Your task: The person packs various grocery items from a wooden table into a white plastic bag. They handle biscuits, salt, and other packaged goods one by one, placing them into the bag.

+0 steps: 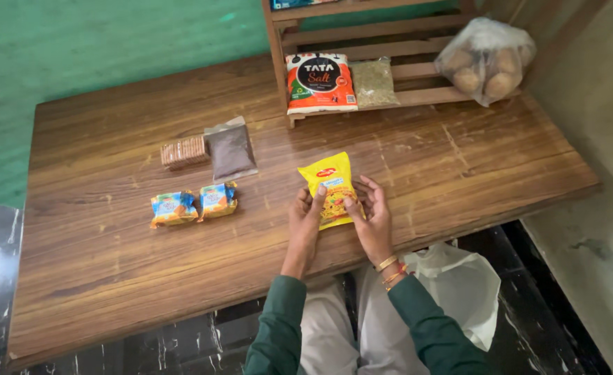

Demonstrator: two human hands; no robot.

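Dim, warm indoor light falls evenly with soft shadows, slight overall blur and mild bending at the edges.

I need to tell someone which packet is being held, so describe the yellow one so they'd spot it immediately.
On the wooden table, near the front edge, the left hand and right hand hold a yellow packet flat. It is the only bright yellow pack, apart from the two small orange-and-blue packets further left.

One yellow noodle packet (329,187), two small orange-and-blue packets (193,204), one biscuit stack (184,152), one dark powder pouch (231,151), one salt bag (320,83), one seed pouch (374,83), one clear bag of round produce (486,59), one white plastic bag (463,288)
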